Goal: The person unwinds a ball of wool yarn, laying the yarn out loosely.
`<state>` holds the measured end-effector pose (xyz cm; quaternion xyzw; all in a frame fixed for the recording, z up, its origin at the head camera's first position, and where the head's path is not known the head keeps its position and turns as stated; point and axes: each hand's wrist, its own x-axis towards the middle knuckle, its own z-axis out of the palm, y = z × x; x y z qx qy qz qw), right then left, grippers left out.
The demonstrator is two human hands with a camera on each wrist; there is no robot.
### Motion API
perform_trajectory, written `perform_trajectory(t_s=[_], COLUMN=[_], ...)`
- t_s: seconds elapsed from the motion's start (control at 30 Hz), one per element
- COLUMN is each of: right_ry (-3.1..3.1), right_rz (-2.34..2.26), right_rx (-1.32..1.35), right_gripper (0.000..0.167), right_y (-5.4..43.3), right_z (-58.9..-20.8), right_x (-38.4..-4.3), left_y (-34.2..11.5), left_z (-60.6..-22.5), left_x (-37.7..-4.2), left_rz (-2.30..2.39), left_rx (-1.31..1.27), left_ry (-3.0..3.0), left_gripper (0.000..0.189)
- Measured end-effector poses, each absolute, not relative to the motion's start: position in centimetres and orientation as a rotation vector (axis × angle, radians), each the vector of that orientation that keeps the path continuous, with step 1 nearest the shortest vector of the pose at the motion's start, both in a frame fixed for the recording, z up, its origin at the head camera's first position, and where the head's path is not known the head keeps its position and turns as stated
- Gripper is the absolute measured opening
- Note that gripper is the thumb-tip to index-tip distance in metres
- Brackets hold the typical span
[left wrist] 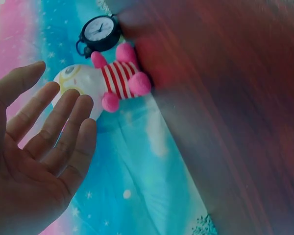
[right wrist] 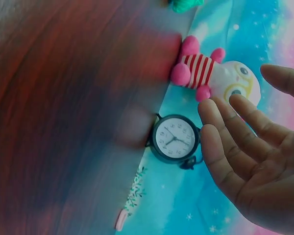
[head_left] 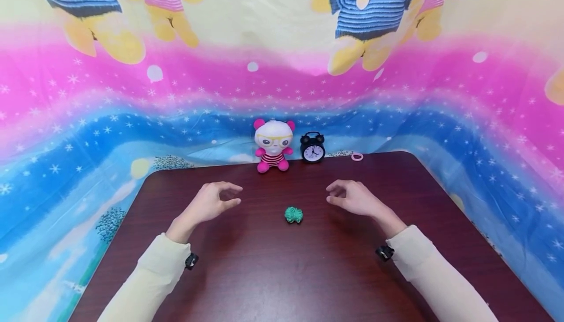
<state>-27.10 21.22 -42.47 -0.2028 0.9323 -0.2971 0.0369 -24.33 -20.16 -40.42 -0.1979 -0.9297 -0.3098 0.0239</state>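
- Patterned cloth (head_left: 220, 72): hangs behind the bench and down its sides.
- Bench (head_left: 282, 283): dark red-brown, glossy. Clock bearings below centre on the green bundle, head view.
- Left hand (head_left: 212, 201): 9 o'clock, apart from the bundle. Grip spread, fingers slightly bent, thumb clear of them; nothing pinched.
- Right hand (head_left: 354, 198): 3 o'clock, palm side inward. Grip likewise spread, holding nothing.
- Panda plush (head_left: 273, 141): between 11 and 12, sitting at the far edge, striped body, pink limbs.
- Black alarm clock (head_left: 313, 152): between 12 and 1, upright, just beside the plush.
- Green bundle (head_left: 293, 215): on the bench, between the hands, untouched; looks like yarn or cord. Step, as I judge it: poised, pre-contact. Handling it would call for both grips to come inward and down, then a light pinch.
- Pink ring (head_left: 357, 159): between 1 and 2, far edge.
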Motion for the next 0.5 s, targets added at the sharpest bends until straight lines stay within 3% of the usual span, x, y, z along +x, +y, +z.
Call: perform_trajectory(t_s=[0.5], right_ry=[2.823], right_rz=[-0.901], right_rx=[-0.618], right_gripper=[0.033], right_y=[19.6], right_z=[-43.9], right_x=[-26.9], left_y=[-16.4], left_z=[-42.9], left_x=[-24.1], left_rz=[-1.037], left_rx=[-0.586], left_ry=[-2.861], left_gripper=[0.027])
